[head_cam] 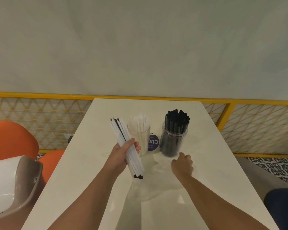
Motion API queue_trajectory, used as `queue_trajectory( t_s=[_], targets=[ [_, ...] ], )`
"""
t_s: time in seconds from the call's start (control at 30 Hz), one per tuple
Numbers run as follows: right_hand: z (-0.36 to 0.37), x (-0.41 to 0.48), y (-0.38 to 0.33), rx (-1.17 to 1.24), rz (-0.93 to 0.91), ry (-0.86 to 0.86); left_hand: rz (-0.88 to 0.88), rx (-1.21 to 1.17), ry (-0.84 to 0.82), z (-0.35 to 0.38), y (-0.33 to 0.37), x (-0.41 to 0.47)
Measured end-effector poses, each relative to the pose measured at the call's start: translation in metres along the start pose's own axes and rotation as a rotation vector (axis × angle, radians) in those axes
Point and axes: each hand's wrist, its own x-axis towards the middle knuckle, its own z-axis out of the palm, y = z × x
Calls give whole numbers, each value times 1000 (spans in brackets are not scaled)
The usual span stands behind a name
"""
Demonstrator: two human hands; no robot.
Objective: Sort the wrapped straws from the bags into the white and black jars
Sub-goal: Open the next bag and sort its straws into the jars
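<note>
**Left hand holds a straw bundle, right hand on the bag**

The left hand (123, 155) grips a slanted bundle of wrapped straws (121, 138). Just beyond it stands the white jar (140, 136). The black jar (173, 140) stands just beyond the right hand (182, 165), which rests with curled fingers on a clear bag (156, 186). Whether it grips the plastic cannot be told.

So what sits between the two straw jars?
In the head view, a round purple disc with white lettering lies on the table between the white-straw jar and the black-straw jar.
</note>
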Motion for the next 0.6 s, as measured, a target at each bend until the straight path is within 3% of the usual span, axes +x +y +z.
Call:
queue_trajectory(
  t_s=[0.07,0.13,0.23,0.3,0.4,0.6],
  targets=[
    [-5,-7,-12,-96,-198,138,-20,11,-43,5,-1,-2],
    [-10,-13,-28,34,-391,197,-33,21,-87,11,-2,-5],
    [-22,-27,-60,448,-566,13,-17,99,-170,18,-2,-10],
    [-31,-36,-79,610,-578,-141,10,172,-234,21,-2,-12],
    [-38,-41,-96,615,-531,-296,43,285,-270,25,0,-14],
    [-46,-40,-105,572,-453,-409,24,317,-270,20,3,-12]
  ],
)
